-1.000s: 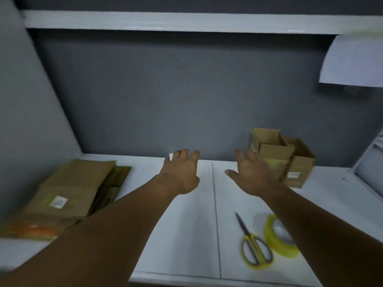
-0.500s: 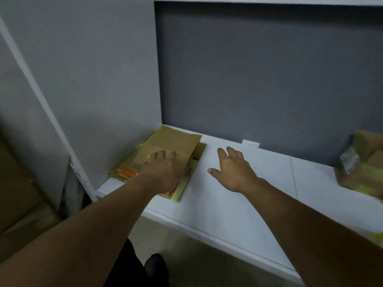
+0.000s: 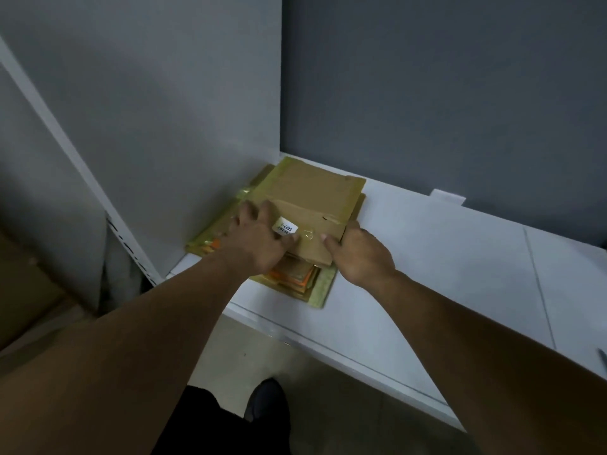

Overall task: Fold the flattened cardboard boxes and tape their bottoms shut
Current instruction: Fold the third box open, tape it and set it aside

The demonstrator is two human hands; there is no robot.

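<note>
Cardboard box (image 3: 308, 192) under left hand (image 3: 259, 238), right hand (image 3: 361, 254).

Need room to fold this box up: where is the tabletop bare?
The white tabletop is bare right of the stack of flattened boxes, from back wall to front edge. Crowded: the left corner, where the left hand and right hand are on the top box.

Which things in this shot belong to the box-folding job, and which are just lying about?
Job in hand:
- top box, flattened
- stack of flattened boxes under it
- left hand, on the top box
- right hand, gripping its near right edge

Lying about:
- white tab by the back wall
- table, only bearing the stack
- shoe on the floor
</note>
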